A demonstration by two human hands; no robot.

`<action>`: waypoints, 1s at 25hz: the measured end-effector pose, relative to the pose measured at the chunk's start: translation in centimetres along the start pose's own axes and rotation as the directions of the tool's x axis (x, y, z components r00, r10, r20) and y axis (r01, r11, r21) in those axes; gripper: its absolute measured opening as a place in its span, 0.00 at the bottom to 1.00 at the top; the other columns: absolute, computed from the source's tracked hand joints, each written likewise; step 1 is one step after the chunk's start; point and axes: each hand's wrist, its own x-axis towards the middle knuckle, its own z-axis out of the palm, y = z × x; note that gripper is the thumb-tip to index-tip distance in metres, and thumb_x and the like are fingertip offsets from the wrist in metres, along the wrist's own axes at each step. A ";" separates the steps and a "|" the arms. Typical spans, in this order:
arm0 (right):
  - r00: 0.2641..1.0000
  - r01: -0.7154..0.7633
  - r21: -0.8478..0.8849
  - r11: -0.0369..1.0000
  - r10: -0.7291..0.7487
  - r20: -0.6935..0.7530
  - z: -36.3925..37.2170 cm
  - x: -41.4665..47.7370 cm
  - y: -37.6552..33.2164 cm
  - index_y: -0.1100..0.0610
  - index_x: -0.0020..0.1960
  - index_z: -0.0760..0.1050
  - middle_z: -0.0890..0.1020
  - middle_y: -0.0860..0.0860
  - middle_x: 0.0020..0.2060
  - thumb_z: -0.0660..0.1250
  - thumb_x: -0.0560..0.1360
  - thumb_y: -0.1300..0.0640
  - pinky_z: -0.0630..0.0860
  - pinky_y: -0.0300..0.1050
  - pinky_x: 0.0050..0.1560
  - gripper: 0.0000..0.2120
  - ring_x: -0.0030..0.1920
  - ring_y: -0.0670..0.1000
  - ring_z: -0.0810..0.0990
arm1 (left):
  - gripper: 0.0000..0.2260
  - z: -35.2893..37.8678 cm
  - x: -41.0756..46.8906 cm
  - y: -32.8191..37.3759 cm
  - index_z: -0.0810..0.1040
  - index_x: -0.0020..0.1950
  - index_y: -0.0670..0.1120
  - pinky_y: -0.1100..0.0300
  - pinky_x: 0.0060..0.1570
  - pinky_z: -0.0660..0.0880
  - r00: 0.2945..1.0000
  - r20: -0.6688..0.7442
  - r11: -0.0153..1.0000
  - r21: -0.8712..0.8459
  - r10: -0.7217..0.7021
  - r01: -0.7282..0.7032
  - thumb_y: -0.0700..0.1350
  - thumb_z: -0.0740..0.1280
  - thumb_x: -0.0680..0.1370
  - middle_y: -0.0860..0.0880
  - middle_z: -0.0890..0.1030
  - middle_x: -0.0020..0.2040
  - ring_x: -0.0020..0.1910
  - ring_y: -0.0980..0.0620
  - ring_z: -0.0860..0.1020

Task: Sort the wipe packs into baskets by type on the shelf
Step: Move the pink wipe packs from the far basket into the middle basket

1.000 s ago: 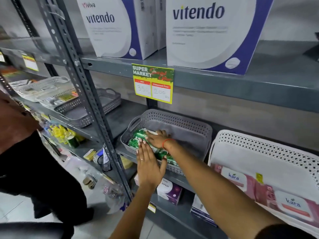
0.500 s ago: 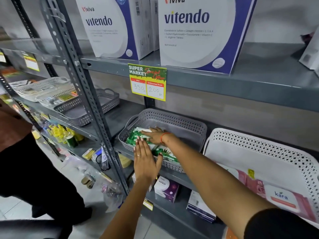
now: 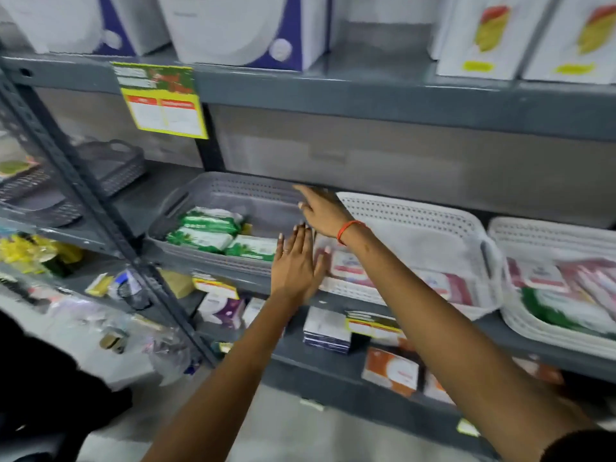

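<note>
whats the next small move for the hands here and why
Probably reach the right hand on to the far white basket and pick out the green pack. That pack lies among pink packs, while the green packs sit in the grey basket. Both hands are open and hold nothing; the left hand hovers by the basket fronts.

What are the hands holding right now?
Nothing. The left hand and right hand are both open, fingers spread, above the grey basket and white basket.
</note>
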 end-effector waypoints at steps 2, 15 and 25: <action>0.987 -0.126 -0.060 0.990 0.119 -0.107 -2.9 -4.5 4.6 0.57 0.73 0.64 0.72 0.60 0.70 0.57 0.79 0.61 0.66 0.55 0.71 0.22 0.69 0.61 0.70 | 0.30 1.6 -0.5 4.7 0.53 0.76 0.41 0.52 0.74 0.41 0.990 0.038 0.990 -0.014 0.138 -0.138 0.59 0.47 0.79 0.43 0.56 0.77 0.76 0.49 0.53; 0.478 -0.729 -0.418 0.542 0.840 0.257 -14.7 -28.7 24.7 0.61 0.72 0.65 0.71 0.61 0.70 0.63 0.77 0.59 0.73 0.54 0.67 0.24 0.66 0.60 0.75 | 0.35 5.3 -2.3 10.5 0.66 0.71 0.42 0.47 0.74 0.54 0.987 0.019 0.978 0.132 0.157 -0.158 0.62 0.40 0.75 0.43 0.68 0.72 0.72 0.47 0.66; 0.646 -0.619 -0.552 0.559 0.762 0.047 -15.4 -28.2 24.1 0.53 0.75 0.58 0.66 0.58 0.72 0.72 0.71 0.55 0.63 0.58 0.74 0.37 0.72 0.62 0.64 | 0.35 5.2 -2.6 10.2 0.65 0.71 0.41 0.49 0.74 0.54 0.982 0.021 0.975 0.119 0.189 -0.190 0.61 0.39 0.75 0.43 0.68 0.72 0.72 0.48 0.66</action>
